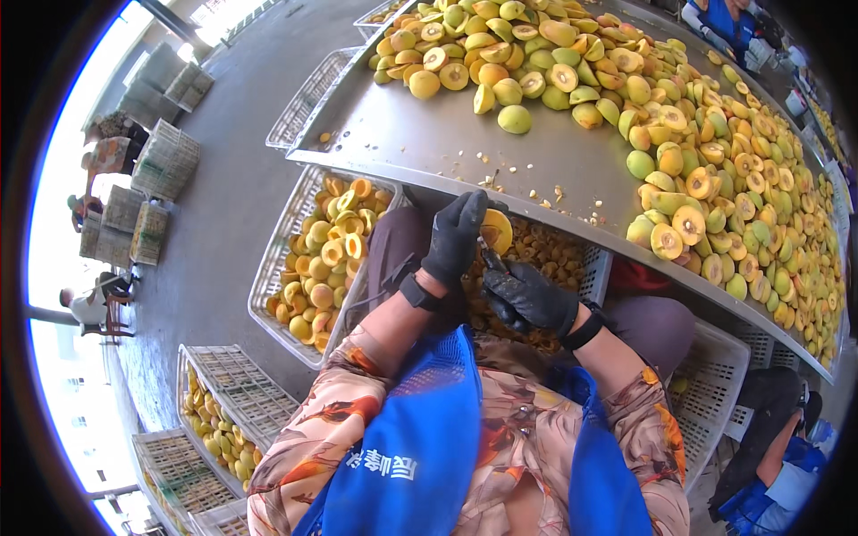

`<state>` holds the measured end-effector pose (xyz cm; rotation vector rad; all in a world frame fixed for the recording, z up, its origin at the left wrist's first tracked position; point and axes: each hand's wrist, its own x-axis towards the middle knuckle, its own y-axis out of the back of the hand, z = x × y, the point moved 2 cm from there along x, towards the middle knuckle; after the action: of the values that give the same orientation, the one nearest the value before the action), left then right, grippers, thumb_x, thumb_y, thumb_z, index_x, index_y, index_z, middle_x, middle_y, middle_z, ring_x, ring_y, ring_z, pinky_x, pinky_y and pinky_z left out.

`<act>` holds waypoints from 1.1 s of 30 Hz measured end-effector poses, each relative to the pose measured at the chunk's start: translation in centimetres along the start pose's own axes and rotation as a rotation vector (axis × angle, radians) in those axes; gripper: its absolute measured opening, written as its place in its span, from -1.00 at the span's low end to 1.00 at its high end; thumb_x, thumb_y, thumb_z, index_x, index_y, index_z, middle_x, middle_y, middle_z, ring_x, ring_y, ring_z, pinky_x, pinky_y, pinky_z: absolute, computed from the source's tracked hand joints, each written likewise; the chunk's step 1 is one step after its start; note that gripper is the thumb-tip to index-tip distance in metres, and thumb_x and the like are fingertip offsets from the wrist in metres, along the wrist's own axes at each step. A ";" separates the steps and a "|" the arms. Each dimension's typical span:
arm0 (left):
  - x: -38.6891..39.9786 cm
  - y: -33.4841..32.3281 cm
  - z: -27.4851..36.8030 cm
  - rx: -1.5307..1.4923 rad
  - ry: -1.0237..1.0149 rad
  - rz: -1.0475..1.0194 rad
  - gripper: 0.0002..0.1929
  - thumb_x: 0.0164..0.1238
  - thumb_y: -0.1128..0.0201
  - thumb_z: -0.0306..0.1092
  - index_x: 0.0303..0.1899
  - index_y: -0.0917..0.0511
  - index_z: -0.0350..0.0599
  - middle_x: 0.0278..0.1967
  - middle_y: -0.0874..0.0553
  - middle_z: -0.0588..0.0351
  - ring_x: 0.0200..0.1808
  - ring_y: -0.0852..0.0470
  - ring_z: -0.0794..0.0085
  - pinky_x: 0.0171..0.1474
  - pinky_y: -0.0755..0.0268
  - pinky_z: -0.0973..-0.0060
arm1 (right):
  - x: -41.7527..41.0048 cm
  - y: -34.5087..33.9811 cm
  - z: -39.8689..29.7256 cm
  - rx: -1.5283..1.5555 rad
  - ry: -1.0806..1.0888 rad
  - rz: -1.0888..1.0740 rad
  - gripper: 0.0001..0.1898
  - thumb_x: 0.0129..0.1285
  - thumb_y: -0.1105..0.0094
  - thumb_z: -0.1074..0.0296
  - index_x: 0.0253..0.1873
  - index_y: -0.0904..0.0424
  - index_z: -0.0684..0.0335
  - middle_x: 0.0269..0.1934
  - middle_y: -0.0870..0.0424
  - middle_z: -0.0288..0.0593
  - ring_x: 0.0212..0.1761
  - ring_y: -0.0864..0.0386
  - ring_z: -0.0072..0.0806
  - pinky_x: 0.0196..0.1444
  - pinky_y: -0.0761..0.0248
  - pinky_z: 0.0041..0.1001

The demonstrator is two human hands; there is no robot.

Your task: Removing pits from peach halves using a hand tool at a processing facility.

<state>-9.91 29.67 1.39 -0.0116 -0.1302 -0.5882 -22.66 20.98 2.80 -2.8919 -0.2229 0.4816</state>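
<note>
My left hand, in a black glove, holds a halved yellow fruit, its cut side towards my right hand. The gloved right hand is closed around the dark handle of a small pitting tool, whose metal end meets the fruit; its exact shape is hidden. Below both hands, between my knees, a crate holds many small brown-orange pieces. A metal table carries a large heap of halved fruit, with loose pale kernels near its front edge. Hollowed halves fill a white plastic crate at my left.
Another white crate stands by my right knee, close to a seated person's leg. More fruit crates are at lower left. Stacked crates and people are farther left. A co-worker in blue sits beyond the table.
</note>
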 end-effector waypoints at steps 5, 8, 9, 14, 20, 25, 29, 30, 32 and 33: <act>0.0 -0.5 1.5 0.009 -0.141 -0.102 -0.64 0.46 -0.02 -0.16 -0.24 -0.60 -0.33 -0.37 -0.70 0.10 -0.34 -0.61 0.50 -0.19 -0.46 0.52 | 0.0 -0.5 0.9 0.725 -0.136 -0.266 -0.67 0.43 0.08 0.00 -0.23 -0.43 0.16 -0.69 -0.34 -0.36 -0.79 -0.19 -0.65 -0.74 -0.07 -0.63; 1.1 0.3 -2.7 -0.273 0.069 -0.025 -0.59 0.48 0.03 -0.11 -0.24 -0.59 -0.33 -0.37 -0.69 0.11 -0.34 -0.62 0.49 -0.21 -0.47 0.52 | 0.9 -1.1 1.6 0.532 0.046 -0.188 -0.69 0.42 0.05 0.03 -0.22 -0.43 0.17 -0.66 -0.37 -0.35 -0.77 -0.22 -0.66 -0.71 -0.10 -0.63; 1.5 0.5 -3.1 -0.285 0.097 0.042 -0.57 0.50 0.07 -0.08 -0.23 -0.58 -0.32 -0.37 -0.68 0.11 -0.34 -0.63 0.49 -0.21 -0.48 0.53 | 1.0 -1.0 2.0 0.273 0.170 -0.067 -0.70 0.42 0.04 0.04 -0.21 -0.43 0.18 -0.65 -0.38 -0.35 -0.75 -0.24 -0.66 -0.70 -0.11 -0.63; 3.6 7.8 -1.1 -0.113 -0.008 0.240 -0.62 0.51 0.07 -0.11 -0.13 -0.59 -0.24 -0.27 -0.69 0.05 -0.27 -0.65 0.42 -0.11 -0.52 0.52 | 0.0 2.3 5.6 -0.178 0.009 -0.030 -0.71 0.34 -0.04 0.11 -0.14 -0.50 0.27 -0.55 -0.55 -0.21 -0.56 -0.53 -0.45 -0.51 -0.40 -0.44; 8.4 9.5 2.2 1.182 -0.139 0.071 -0.65 0.31 -0.16 -0.02 -0.19 -0.65 -0.12 -0.18 -0.68 -0.04 -0.12 -0.64 0.12 -0.04 -0.45 0.30 | -2.9 6.0 5.6 -1.000 -0.220 0.246 -0.62 0.22 -0.03 0.00 -0.15 -0.54 0.23 -0.26 -0.65 0.15 -0.18 -0.62 0.00 -0.12 -0.44 -0.10; 16.0 -2.8 -0.3 1.229 -0.264 -0.248 -0.45 0.21 -0.22 0.09 0.19 -0.43 0.08 0.13 -0.54 -0.06 0.15 -0.51 0.10 0.15 -0.38 0.26 | -1.6 5.2 5.8 -0.944 -0.087 0.261 -0.58 0.24 0.01 -0.02 -0.07 -0.50 0.26 -0.27 -0.65 0.15 -0.19 -0.61 0.02 -0.14 -0.43 -0.08; 20.1 -5.8 -4.1 1.328 -0.078 -0.290 -0.40 0.09 -0.33 -0.05 0.18 -0.36 0.06 0.08 -0.50 -0.09 0.09 -0.53 0.06 0.05 -0.44 0.17 | -1.3 5.5 6.2 -0.900 -0.123 0.298 -0.57 0.25 0.02 -0.03 -0.05 -0.49 0.24 -0.28 -0.66 0.12 -0.20 -0.61 0.03 -0.14 -0.42 -0.06; 20.2 -5.5 -4.5 1.337 -0.077 -0.296 -0.40 0.09 -0.33 -0.05 0.18 -0.36 0.06 0.08 -0.50 -0.09 0.09 -0.53 0.06 0.05 -0.44 0.17 | -1.6 5.5 5.8 -0.878 -0.116 0.336 -0.58 0.25 0.02 -0.03 -0.06 -0.49 0.25 -0.29 -0.65 0.13 -0.21 -0.61 0.03 -0.14 -0.42 -0.06; 20.8 -3.5 -6.1 1.033 -0.183 -0.223 -0.46 0.05 -0.37 -0.19 0.08 -0.39 -0.03 -0.02 -0.56 -0.12 0.04 -0.56 0.05 0.04 -0.44 0.19 | -2.1 5.5 4.7 -0.844 -0.029 0.439 -0.58 0.26 0.03 -0.03 -0.09 -0.49 0.27 -0.32 -0.65 0.13 -0.25 -0.61 0.04 -0.17 -0.42 -0.05; 21.2 -2.7 -7.2 0.816 -0.063 -0.188 -0.55 0.13 -0.32 -0.25 0.05 -0.40 -0.09 -0.17 -0.62 -0.05 -0.12 -0.63 0.15 -0.09 -0.50 0.30 | -2.6 5.9 4.1 -0.825 0.044 0.507 -0.58 0.27 0.04 -0.03 -0.10 -0.49 0.28 -0.34 -0.65 0.13 -0.28 -0.61 0.04 -0.19 -0.42 -0.05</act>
<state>6.93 15.36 -3.14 0.7806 -0.4279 -0.6884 -25.81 15.54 -1.52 -3.7729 0.4446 0.4805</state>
